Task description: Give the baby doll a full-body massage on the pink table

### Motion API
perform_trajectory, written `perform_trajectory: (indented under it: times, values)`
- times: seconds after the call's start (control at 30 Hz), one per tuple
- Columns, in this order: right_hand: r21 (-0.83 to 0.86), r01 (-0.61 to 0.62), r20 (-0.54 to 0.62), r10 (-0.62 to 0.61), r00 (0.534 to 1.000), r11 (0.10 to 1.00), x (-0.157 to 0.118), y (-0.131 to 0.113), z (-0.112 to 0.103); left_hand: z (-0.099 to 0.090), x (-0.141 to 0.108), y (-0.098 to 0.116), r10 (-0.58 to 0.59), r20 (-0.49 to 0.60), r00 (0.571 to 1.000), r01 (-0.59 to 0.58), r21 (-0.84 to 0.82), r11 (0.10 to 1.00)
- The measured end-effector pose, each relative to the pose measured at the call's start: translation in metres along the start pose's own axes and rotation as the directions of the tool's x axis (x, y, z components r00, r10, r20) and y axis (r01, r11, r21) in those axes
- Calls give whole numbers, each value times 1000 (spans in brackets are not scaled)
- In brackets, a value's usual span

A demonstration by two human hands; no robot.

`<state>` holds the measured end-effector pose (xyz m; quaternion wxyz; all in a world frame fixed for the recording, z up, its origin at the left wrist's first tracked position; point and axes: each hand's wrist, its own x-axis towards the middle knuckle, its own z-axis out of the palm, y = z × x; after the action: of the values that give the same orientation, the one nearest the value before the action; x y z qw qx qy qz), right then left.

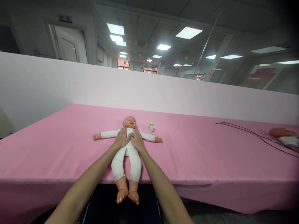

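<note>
A baby doll (127,151) with a white cloth body lies on its back on the pink-covered table (187,149). Its head points away from me, its arms are spread, and its feet hang past the front edge. My left hand (121,138) rests flat on the left side of the doll's chest, fingers stretched toward the neck. On the other side of the chest lies my right hand (137,140), also flat, with the thumbs close together. Just beyond the doll's arm on the right stands a small bottle (150,127) with a green cap.
Black cables (245,128) run across the cloth at the right. Another doll (282,133) lies at the far right, partly cut off. Behind the table rises a low white wall (149,93) with glass above it.
</note>
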<state>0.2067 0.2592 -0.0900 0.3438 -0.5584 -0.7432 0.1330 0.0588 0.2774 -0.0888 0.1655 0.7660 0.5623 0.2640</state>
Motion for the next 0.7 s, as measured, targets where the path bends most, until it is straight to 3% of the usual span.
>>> perform_trajectory:
  times: [0.13,0.33,0.4,0.53,0.6,0.7]
  values:
    - [63,-103,19,102,995,993,-15,6,-6,1,-8,-14,-14,17,1000,15,-64,998]
    - [-19,-141,163,143,976,990,-46,4,-24,-7,-43,-33,-49,150,988,73,-158,985]
    - [-38,-82,226,89,970,996,-47,-2,-26,-8,-51,-29,45,185,982,-18,-144,989]
    - [-73,180,323,-147,935,981,-32,-13,-19,-5,-52,-3,229,158,961,-205,-154,967]
    - [-104,267,310,-224,924,958,-20,-15,-12,-4,-44,11,207,122,971,-185,-173,967]
    - [-146,246,199,-215,956,958,-3,-12,-5,-4,-25,20,138,72,988,-125,-154,980]
